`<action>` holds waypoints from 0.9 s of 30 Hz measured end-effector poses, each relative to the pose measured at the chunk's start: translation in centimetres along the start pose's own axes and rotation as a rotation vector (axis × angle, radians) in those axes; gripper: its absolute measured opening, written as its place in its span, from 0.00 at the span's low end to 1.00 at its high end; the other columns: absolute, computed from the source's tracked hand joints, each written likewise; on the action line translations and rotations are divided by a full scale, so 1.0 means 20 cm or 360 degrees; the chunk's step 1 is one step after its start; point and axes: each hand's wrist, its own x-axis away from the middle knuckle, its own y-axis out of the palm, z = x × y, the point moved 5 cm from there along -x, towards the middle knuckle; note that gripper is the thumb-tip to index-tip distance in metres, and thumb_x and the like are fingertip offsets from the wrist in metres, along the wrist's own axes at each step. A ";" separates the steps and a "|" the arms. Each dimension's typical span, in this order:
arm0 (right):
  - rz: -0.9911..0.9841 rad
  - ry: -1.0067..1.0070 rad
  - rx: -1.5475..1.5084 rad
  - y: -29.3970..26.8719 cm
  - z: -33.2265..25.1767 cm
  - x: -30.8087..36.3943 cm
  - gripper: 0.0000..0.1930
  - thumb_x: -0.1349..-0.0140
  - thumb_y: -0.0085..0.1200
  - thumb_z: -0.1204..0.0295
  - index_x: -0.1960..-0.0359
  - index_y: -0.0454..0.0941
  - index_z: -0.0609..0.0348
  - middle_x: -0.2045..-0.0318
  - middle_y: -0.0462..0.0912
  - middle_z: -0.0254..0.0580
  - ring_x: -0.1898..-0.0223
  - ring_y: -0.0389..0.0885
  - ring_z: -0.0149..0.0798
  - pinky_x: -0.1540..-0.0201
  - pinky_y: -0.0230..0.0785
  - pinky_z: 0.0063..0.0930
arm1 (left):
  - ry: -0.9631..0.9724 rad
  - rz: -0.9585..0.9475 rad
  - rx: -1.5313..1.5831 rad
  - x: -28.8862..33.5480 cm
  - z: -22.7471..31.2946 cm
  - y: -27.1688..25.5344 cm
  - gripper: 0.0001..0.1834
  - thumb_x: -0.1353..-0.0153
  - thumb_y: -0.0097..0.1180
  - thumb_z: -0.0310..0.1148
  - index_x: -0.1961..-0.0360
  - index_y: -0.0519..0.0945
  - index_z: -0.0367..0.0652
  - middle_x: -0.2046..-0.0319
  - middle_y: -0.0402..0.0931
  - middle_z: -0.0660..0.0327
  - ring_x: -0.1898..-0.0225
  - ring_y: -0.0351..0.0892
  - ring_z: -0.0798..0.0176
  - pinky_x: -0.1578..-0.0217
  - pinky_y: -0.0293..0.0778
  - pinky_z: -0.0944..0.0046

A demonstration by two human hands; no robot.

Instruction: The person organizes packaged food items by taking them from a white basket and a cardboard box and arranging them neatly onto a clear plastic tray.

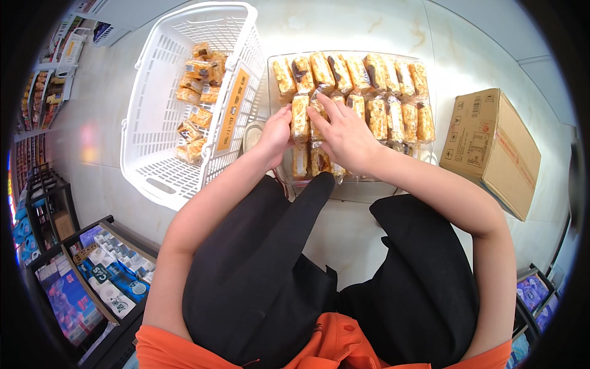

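Several rows of golden-brown snack bars in clear wrappers stand in a clear, shallow tray (434, 101) in front of me. My left hand (275, 136) is at the tray's left side, fingers closed against the side of a wrapped snack bar (300, 120) in the middle row. Over the bars just right of it lies my right hand (347, 132), fingers stretched out and apart, its fingertips touching the wrappers. The back of that hand hides some of the bars in the middle and near rows.
A white slatted plastic basket (161, 132) with an orange label stands to the left, several similar wrapped bars (203, 77) inside. On the right is a closed cardboard box (491, 147). Store shelves (46, 92) line the far left; a rack of packaged goods (98, 277) is at lower left.
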 end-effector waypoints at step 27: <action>-0.0016 -0.0493 0.0312 0.05 0.03 0.00 0.35 0.39 0.51 0.66 0.30 0.54 0.52 0.32 0.60 0.39 0.29 0.52 0.39 0.30 0.47 0.50 | 0.0766 -0.0138 -0.2290 0.00 0.04 0.03 0.27 0.45 0.53 0.38 0.47 0.71 0.29 0.46 0.68 0.38 0.42 0.65 0.41 0.42 0.64 0.47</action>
